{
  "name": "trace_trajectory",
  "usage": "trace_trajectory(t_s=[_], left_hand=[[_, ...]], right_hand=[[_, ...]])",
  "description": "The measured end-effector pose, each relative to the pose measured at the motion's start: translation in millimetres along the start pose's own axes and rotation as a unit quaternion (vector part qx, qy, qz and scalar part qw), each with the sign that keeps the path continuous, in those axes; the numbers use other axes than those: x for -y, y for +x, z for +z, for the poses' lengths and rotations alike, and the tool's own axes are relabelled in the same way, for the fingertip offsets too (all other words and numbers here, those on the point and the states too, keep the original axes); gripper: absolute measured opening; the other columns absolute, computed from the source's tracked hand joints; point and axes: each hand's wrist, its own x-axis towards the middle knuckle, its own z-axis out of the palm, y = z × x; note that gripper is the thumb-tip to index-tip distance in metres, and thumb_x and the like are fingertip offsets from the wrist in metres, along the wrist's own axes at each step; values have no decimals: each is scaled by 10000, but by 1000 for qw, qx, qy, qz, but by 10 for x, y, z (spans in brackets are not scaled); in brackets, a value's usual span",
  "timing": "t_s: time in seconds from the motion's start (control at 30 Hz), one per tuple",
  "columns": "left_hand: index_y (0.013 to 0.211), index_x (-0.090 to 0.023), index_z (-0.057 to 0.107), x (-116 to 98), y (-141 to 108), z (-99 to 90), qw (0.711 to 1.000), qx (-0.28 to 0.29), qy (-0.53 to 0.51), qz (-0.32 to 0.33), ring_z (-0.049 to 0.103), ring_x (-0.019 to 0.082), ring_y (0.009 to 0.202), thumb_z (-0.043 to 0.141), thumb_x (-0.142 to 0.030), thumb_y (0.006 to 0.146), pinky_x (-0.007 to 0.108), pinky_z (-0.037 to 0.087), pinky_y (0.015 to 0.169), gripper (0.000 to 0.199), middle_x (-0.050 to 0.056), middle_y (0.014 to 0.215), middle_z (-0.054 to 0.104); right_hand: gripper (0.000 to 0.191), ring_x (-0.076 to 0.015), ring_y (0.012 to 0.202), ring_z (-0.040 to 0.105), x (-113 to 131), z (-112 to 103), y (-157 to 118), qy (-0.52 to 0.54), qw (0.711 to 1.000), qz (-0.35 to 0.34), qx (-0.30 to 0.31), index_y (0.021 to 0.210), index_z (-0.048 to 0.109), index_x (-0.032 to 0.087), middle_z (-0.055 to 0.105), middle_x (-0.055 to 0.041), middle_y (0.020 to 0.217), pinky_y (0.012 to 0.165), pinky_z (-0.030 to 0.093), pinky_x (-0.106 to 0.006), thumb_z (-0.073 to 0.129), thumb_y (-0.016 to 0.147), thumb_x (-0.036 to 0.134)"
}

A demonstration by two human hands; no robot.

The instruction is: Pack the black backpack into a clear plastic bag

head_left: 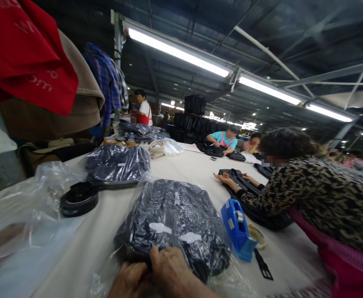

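Observation:
A dark bag (196, 207) in a clear plastic bag (214, 203) lies in front of me, with two white patches showing on it. At its near edge my right hand (173, 269) is closed, its bent fingers gripping the plastic bag. Close beside it on the left, my left hand (130, 279) is curled at the same edge, also closed on the plastic; its fingertips are partly hidden. To the right of the wrapped bag stands a blue tape dispenser (237, 229). A black side-release buckle (263, 265) lies near the dispenser.
Another plastic-wrapped dark bag (119, 163) and a black tape-like roll (78, 200) rest on the left of the pale table (187, 165). Loose clear plastic (44, 198) covers the left edge. At right, a co-worker (318, 194) leans over a dark bag (237, 178).

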Motion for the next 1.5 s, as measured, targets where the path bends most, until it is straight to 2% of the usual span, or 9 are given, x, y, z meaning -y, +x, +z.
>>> trace_trajectory(t_s=[0.43, 0.53, 0.67, 0.77, 0.87, 0.97, 1.1, 1.23, 1.5], left_hand=[[703, -171, 559, -278, -82, -194, 999, 2, 37, -38, 569, 176, 823, 463, -133, 757, 328, 376, 779, 117, 29, 787, 651], [750, -167, 565, -306, -133, -213, 999, -8, 39, -18, 566, 181, 837, 449, -93, 748, 342, 385, 800, 137, 38, 812, 646], [795, -169, 566, -260, -239, -170, 996, -62, 58, 29, 571, 199, 803, 404, -64, 751, 362, 429, 753, 199, 50, 791, 637], [902, -194, 564, -114, -359, -143, 982, -154, 61, 91, 586, 204, 856, 403, -89, 764, 371, 456, 783, 236, 55, 862, 649], [1018, -212, 539, 32, -409, -264, 964, -252, 50, 73, 555, 235, 1025, 491, -245, 777, 409, 432, 902, 248, 82, 1050, 628], [1076, -162, 506, 66, -236, -539, 948, -310, -15, -69, 488, 293, 1134, 505, -479, 741, 479, 350, 1009, 461, 150, 1157, 571], [1186, -65, 402, 2, 267, -835, 918, -221, -190, -269, 334, 327, 1292, 568, -594, 619, 456, 258, 1085, 793, 237, 1365, 385], [985, -74, 538, 24, 618, -817, 902, -135, -286, -295, 572, 319, 1070, 676, -537, 539, 384, 477, 899, 657, 211, 1104, 624], [737, -138, 565, 114, 533, -674, 864, -119, -377, -311, 671, 281, 758, 698, -403, 473, 357, 560, 657, 397, 116, 744, 697]], right_hand=[[185, -192, 740, 633, -399, -221, -108, 59, 997, 38, -22, 863, 554, 197, 684, -31, 791, 583, 359, -253, 627, 743, 317], [20, -166, 741, 592, -384, -107, -260, 62, 991, 48, -112, 808, 544, 197, 642, -20, 782, 632, 379, -263, 531, 804, 212], [191, -179, 857, 575, -271, 180, -470, 59, 941, -39, -330, 978, 567, 200, 649, -44, 924, 752, 418, -307, 439, 840, 166], [298, -199, 1042, 544, -339, 371, -638, 33, 928, -69, -365, 1114, 537, 220, 629, -41, 1113, 883, 404, -339, 490, 820, 197], [285, -207, 1074, 539, -701, 464, -802, 53, 924, 38, -376, 1096, 553, 229, 621, -63, 1129, 918, 407, -357, 513, 817, 268], [364, -260, 1139, 500, -1268, 437, -852, 143, 888, 241, -364, 1080, 562, 185, 583, -120, 1181, 994, 361, -434, 473, 801, 402], [753, -334, 1267, 366, -1877, 340, -698, 378, 784, 447, -207, 1220, 443, 35, 417, -221, 1348, 1074, 266, -452, 546, 649, 515], [896, -343, 1167, 484, -2033, 414, -564, 486, 727, 460, -153, 1189, 460, 0, 522, -245, 1239, 992, 390, -406, 631, 513, 563], [499, -263, 790, 656, -1935, 566, -674, 592, 672, 423, -139, 869, 616, 123, 709, -94, 815, 727, 521, -331, 648, 492, 448]])
